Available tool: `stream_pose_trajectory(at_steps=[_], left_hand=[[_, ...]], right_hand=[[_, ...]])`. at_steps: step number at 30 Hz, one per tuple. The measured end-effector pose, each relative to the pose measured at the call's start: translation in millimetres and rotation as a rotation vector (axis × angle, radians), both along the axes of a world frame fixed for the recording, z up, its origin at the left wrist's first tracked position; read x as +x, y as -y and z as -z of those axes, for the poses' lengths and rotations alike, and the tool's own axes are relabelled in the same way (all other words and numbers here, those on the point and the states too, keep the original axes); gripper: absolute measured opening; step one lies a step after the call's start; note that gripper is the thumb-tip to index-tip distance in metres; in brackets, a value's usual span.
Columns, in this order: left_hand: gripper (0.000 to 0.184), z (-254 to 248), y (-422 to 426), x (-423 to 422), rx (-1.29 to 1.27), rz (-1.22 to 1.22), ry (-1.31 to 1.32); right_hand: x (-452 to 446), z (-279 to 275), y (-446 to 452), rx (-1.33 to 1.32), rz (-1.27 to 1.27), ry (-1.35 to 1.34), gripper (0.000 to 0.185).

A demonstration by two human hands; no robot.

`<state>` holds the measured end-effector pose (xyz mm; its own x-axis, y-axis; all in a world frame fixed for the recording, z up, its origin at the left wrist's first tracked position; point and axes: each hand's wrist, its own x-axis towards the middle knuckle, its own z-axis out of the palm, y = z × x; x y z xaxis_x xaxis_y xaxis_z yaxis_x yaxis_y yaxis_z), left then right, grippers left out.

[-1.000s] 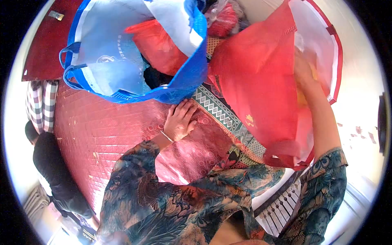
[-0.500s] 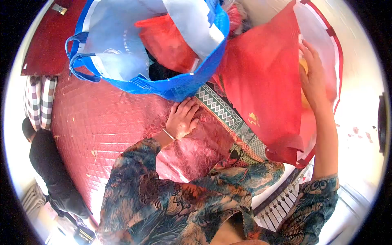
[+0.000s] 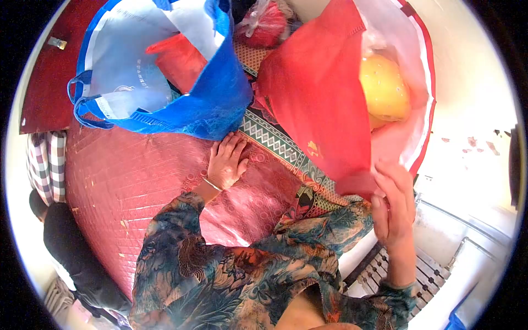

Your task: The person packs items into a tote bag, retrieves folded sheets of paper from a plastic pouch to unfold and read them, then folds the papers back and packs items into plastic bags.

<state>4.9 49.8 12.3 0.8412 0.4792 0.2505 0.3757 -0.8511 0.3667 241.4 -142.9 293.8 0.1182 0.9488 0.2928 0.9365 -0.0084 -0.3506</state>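
Observation:
My left hand (image 3: 224, 165) lies flat on a dark red quilted mat (image 3: 165, 170), fingers apart, just below a blue bag (image 3: 192, 118). That bag stands with its mouth wide and has a red bundle (image 3: 184, 60) inside. At the near corner of a large red bag (image 3: 319, 93), my right hand (image 3: 395, 201) has its fingers curled round the edge or handle. The red bag gapes to the right and shows a yellow, shiny wrapped item (image 3: 385, 88) within. Its lower contents are hidden.
A patterned cloth strip (image 3: 280, 146) runs under the red bag. Behind sits a clear plastic bag of red stuff (image 3: 267, 25). A person in black (image 3: 77, 258) bends at the left beside a checked cushion (image 3: 47, 165). A slatted rack (image 3: 423, 280) is at lower right.
My right hand has moved down from the mouth of the red bag to its near corner, uncovering the yellow item. The view has shifted right; my left hand stays on the mat.

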Motion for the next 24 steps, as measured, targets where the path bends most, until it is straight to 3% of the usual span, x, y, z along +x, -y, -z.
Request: stream_pose_trajectory(at_steps=[6, 13, 17, 22, 24], left_hand=[[0.047, 0, 2, 2, 0.034, -0.002, -0.031], [0.050, 1, 4, 2, 0.072, -0.009, -0.074], [0.051, 1, 7, 3, 0.075, -0.019, -0.098], [0.042, -9, 10, 10, 0.146, -0.066, -0.062], [0.033, -8, 4, 20, -0.092, -0.173, -0.045]], right_hand=[[-19, 47, 76, 0.263, 0.375, -0.193, 0.023], [-27, 106, 104, 0.247, 0.603, -0.098, 0.030], [-7, 156, 116, 0.052, 0.730, -0.319, 0.035], [-2, 237, 133, -0.263, 0.629, -0.125, 0.044], [-4, 246, 131, -0.327, 0.675, -0.119, 0.048]])
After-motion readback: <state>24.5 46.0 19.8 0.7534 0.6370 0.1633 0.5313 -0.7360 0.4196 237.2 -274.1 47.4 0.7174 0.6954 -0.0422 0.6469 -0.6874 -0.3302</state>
